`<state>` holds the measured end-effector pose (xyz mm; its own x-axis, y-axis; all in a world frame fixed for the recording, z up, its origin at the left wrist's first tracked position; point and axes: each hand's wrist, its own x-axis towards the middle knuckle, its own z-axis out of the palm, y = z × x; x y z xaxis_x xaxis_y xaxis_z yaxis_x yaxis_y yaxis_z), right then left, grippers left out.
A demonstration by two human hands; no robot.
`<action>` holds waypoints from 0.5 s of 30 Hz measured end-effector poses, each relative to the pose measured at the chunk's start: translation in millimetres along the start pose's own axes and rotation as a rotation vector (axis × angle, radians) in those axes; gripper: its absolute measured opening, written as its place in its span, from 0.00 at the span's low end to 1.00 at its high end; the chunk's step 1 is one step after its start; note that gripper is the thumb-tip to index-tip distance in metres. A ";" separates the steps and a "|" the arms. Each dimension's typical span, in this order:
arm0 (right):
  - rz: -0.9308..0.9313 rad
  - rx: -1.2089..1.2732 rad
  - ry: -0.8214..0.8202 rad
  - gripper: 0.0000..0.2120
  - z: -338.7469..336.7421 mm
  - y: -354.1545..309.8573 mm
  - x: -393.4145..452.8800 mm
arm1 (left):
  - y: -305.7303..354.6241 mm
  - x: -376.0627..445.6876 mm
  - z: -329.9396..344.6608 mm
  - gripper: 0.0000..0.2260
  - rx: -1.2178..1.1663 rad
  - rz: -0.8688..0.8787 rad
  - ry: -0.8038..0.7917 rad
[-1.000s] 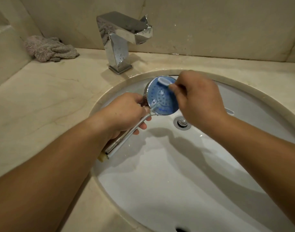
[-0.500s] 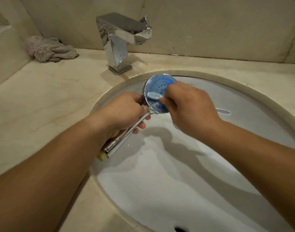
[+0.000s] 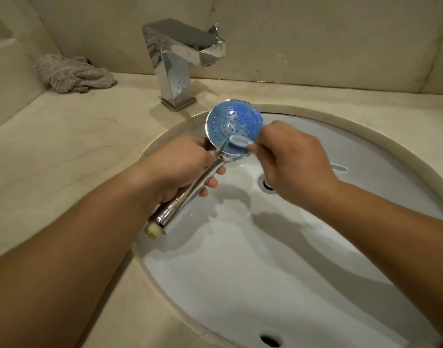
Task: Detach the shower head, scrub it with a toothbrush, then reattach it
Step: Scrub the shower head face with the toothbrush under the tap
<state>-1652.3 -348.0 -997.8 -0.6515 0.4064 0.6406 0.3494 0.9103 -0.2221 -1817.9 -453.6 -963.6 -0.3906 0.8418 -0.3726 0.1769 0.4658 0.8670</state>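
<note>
A shiny metal tap (image 3: 182, 64) stands on the beige stone desk (image 3: 64, 146) behind a white sink (image 3: 278, 259). A crumpled grey cloth (image 3: 72, 74), maybe a towel, lies in the far left corner.

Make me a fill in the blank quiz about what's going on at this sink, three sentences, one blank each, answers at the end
1. The left hand holds the shower head by its chrome ____.
2. The right hand presses a toothbrush against the shower head's ____ face.
3. A crumpled cloth lies on the counter to the ____ of the faucet.

Missing words: handle; blue; left
</note>
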 end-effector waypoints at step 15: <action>0.159 0.024 0.051 0.09 -2.1 13.9 -1.1 | 2.6 -5.5 -1.8 0.09 0.006 0.026 0.029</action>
<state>-1645.3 -336.0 -1000.0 -0.5542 0.5416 0.6320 0.4289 0.8366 -0.3408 -1817.0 -457.5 -958.7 -0.4115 0.8454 -0.3405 0.1922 0.4457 0.8743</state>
